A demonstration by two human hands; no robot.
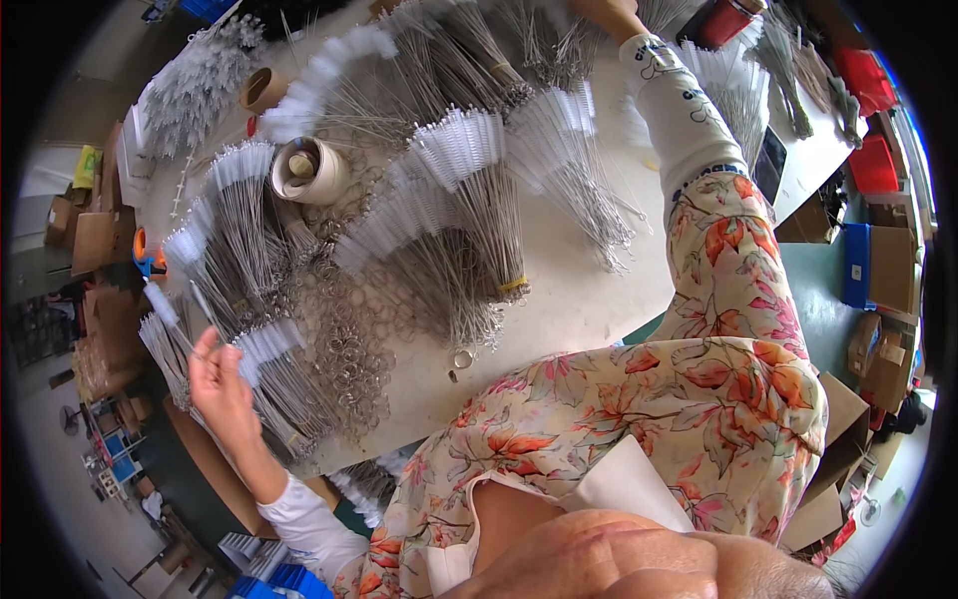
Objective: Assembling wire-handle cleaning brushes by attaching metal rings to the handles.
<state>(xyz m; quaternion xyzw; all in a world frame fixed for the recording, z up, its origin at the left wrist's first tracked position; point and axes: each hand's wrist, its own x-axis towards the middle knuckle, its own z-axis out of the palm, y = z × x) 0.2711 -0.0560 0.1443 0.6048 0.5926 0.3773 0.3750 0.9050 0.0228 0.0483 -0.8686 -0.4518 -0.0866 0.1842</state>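
Observation:
My left hand (pixel 225 389) is at the table's left side, its fingers closed around the thin wire of a brush (pixel 160 302) with white bristles. Beside that hand lie a bundle of wire brushes (pixel 289 379) and a heap of small metal rings (pixel 344 344). My right arm reaches to the far edge of the view. There my right hand (pixel 609 12) is cut off at the top, near more brushes, and its fingers are hidden. A bundle of brushes (pixel 489 200) tied with a yellow band lies mid-table, with loose brushes (pixel 579 170) fanned out to its right.
A roll of tape (pixel 309 172) and a cardboard tube (pixel 262 90) stand among the brushes on the pale table (pixel 579 309). Orange-handled scissors (pixel 148 255) are at the left edge. Red bins (pixel 866 80) and cardboard boxes (pixel 893 270) line the right side.

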